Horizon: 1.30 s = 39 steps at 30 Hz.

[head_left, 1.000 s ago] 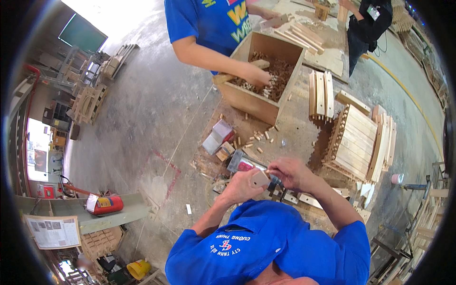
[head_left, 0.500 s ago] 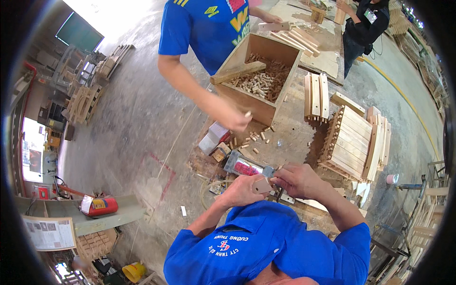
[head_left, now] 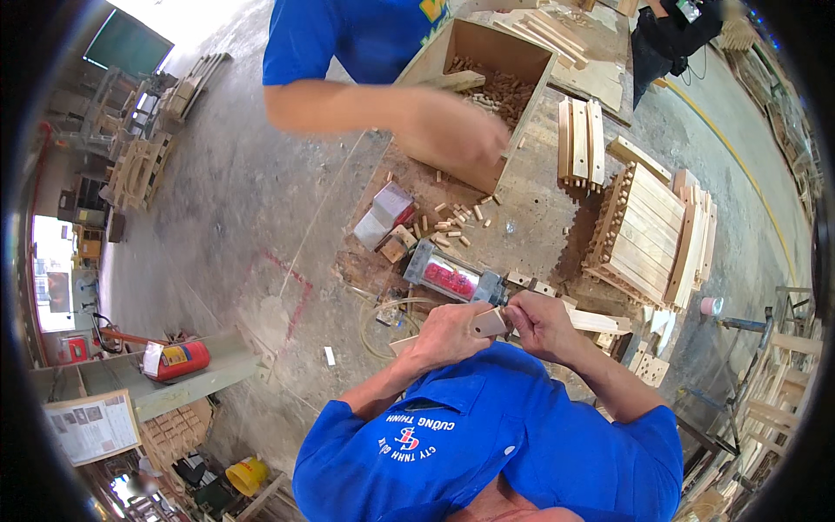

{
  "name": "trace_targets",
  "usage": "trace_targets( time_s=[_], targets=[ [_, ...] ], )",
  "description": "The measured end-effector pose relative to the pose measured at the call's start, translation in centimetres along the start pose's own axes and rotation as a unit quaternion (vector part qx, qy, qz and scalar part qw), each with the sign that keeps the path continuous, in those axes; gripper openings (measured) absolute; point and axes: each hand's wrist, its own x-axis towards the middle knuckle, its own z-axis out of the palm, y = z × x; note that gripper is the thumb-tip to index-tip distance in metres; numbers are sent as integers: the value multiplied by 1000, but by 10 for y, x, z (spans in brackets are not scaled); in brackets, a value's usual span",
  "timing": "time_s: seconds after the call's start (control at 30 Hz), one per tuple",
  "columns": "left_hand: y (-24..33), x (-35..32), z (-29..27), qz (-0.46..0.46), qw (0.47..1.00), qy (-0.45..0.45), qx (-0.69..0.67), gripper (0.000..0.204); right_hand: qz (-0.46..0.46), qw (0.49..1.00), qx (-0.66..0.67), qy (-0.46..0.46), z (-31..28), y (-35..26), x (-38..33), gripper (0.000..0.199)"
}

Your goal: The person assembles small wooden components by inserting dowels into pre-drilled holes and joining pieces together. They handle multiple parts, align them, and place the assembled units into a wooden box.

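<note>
My left hand [head_left: 445, 336] is closed round a pale wooden slat [head_left: 489, 324], close in front of my blue shirt. A round hole shows near the slat's end. Against that end, my right hand [head_left: 541, 324] has its fingers pinched together; whatever they hold is hidden. Just beyond both hands lies a clamp-like device [head_left: 448, 276] with a clear body and red inside. Loose wooden dowels [head_left: 445, 228] are scattered past it. A co-worker's blurred hand [head_left: 457, 130] is over the near side of a wooden box [head_left: 531, 52] of dowels.
A stack of slats [head_left: 648, 235] with dowels in their ends stands on the right of the worktable, near a smaller bundle [head_left: 580, 143]. A thin hose [head_left: 370, 326] curls at the table's left edge. On a ledge at left lies a red fire extinguisher [head_left: 177, 359].
The slat and both my hands have shifted slightly, right hand still at the slat's end. The co-worker's hand, which held a dowel, has moved to the right across the box front.
</note>
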Motion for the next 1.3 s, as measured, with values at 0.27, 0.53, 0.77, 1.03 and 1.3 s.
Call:
trace_targets(
  time_s=[0.27,0.53,0.77,1.03,1.3],
  targets=[
    [-13,1,-17,-9,998,50,39,36,86,990,34,-108,-12,-2,41,25],
    [-56,-2,-19,-46,987,145,-58,41,18,978,-204,-23,38,117,148,20],
    [-71,-9,-32,-107,973,174,-109,44,13,935,-330,-126,77,133,196,35],
    [-76,-4,-38,-112,971,182,-103,46,-42,958,-271,-81,86,149,191,35],
    [-86,-4,-38,-121,968,196,-103,45,75,994,-55,62,83,139,182,17]
  ],
)
